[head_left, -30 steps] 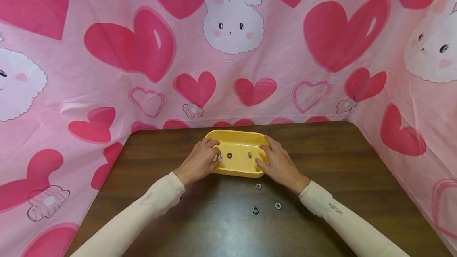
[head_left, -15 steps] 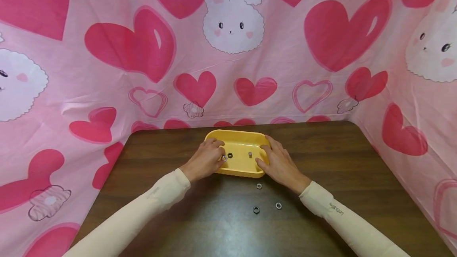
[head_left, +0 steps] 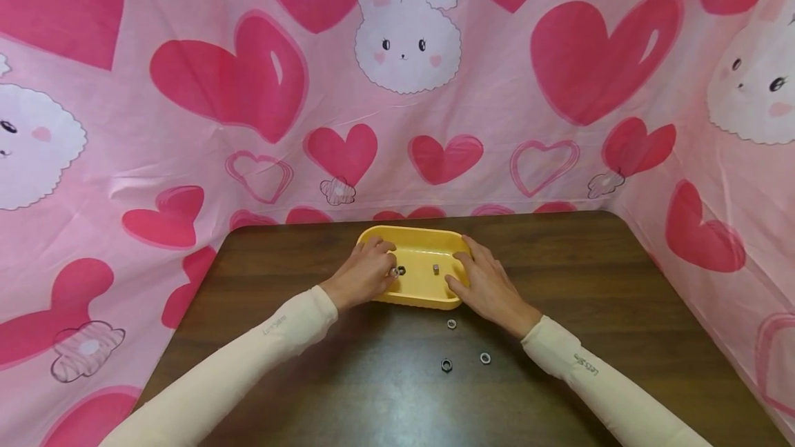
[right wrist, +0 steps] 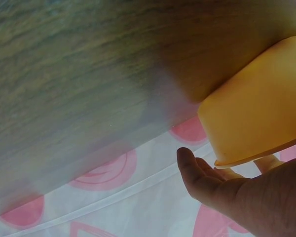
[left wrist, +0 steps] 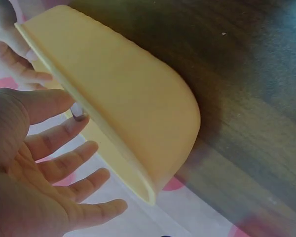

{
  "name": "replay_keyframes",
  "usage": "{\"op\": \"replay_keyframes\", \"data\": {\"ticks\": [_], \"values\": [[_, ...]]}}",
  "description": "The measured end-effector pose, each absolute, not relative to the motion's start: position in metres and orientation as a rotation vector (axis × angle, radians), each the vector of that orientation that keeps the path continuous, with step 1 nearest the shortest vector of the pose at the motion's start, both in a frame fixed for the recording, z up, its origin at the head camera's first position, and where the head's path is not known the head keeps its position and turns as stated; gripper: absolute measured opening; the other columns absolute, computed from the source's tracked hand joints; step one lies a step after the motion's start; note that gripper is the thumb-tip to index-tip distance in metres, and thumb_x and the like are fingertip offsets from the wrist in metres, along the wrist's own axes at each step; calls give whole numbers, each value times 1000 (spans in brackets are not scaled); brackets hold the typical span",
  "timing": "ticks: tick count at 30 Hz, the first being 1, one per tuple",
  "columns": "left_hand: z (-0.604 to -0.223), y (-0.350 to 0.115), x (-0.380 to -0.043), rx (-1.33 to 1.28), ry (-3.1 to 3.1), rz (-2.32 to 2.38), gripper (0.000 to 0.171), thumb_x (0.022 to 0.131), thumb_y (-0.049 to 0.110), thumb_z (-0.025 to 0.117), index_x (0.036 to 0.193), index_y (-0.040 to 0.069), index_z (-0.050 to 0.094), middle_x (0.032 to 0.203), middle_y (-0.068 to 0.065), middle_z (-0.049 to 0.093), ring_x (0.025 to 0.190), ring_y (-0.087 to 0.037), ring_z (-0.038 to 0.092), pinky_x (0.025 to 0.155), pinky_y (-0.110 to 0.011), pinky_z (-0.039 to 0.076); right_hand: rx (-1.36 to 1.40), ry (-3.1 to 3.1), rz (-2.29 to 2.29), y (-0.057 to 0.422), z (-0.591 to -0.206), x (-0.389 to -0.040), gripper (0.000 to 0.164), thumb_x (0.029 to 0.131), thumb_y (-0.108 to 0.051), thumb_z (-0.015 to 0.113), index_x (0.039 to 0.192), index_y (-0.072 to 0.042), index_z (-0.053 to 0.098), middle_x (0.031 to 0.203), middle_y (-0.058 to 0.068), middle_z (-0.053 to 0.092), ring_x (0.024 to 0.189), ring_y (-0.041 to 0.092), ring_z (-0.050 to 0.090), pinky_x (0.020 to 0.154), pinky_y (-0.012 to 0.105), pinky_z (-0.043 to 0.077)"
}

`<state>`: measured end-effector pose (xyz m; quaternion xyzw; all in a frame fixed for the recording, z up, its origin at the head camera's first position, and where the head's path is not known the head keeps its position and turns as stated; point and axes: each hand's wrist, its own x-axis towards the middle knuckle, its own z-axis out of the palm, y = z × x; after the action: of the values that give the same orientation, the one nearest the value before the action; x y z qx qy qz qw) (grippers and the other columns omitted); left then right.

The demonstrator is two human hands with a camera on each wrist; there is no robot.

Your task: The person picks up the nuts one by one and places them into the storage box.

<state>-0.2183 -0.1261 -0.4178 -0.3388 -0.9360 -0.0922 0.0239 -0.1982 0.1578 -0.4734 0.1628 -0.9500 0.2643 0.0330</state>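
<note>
A shallow yellow tray (head_left: 422,303) stands on the table between my hands. My left hand (head_left: 363,273) reaches over its left side and pinches a small silvery nut (left wrist: 78,111) between thumb and index finger, the other fingers spread loosely. Right beside that nut, inside the tray, lies a dark hex nut (head_left: 401,270). Another nut (head_left: 436,269) sits further right on the tray floor. At the right end, my right hand (head_left: 487,283) holds the tray, its fingers bent over the rim with some inside and one along the outer corner.
On the brown wood table (head_left: 348,392), in front of the tray, lie a small nut (head_left: 451,324), a silvery ring-shaped nut (head_left: 485,359) and a dark nut (head_left: 446,365). Behind and beside the table hangs a pink cloth (head_left: 397,116) with hearts and rabbits.
My left hand has moved right, further into the tray, bringing its pinched nut up beside the dark nut. The right hand and the tray have stayed in place.
</note>
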Motion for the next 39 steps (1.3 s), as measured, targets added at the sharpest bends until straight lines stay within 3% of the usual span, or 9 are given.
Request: {"op": "replay_keyframes", "data": {"ticks": [13,28,33,39], "values": [[-406,-122,-226,-1046,-2895,-182,13,97,15,81,106,7,85,138,-17,72,136,-42,57,119,-67,42,518,-2912,809,159,-472,-197,60,101,-37,74,148,0,63,177,20,29,156,45,38,123,68,37],[-408,-115,-237,-1077,-2893,-199,8,99,17,79,100,11,84,134,-16,74,131,-42,59,114,-68,46,538,-2895,775,157,-470,-199,58,101,-36,75,143,2,67,174,24,34,153,46,42,122,68,39],[-416,-110,-244,-1082,-2912,-232,8,98,20,80,100,13,84,135,-15,73,130,-42,59,112,-69,48,534,-2905,782,156,-471,-199,58,100,-36,75,144,1,66,175,22,33,154,46,42,122,68,38],[-455,-107,-266,-1127,-2837,-224,9,96,23,80,99,16,84,130,-11,74,125,-40,60,106,-70,49,525,-2908,792,158,-472,-199,59,100,-36,75,145,1,66,175,21,31,155,45,40,123,67,38]]}}
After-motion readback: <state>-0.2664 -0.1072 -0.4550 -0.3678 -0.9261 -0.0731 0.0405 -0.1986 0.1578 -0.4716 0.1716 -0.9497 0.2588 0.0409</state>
